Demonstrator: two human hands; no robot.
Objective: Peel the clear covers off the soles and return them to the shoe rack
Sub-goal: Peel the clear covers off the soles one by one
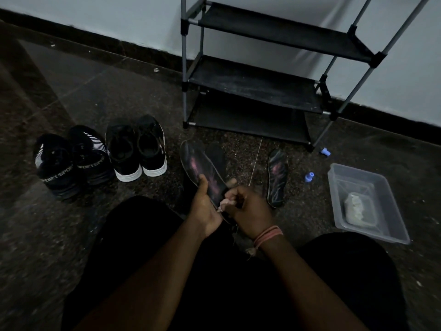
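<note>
A person's left hand [202, 206] grips a sole [202, 170], steadying it; right hand [243, 206] pinches its heel-end cover to peel; shoe rack [257, 91] waits at one o'clock.

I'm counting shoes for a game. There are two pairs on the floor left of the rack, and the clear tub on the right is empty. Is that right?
Not quite. The tub is not empty: the head view shows a pale crumpled wad lying in it. The rest holds: two pairs of shoes stand on the floor left of the rack.
</note>
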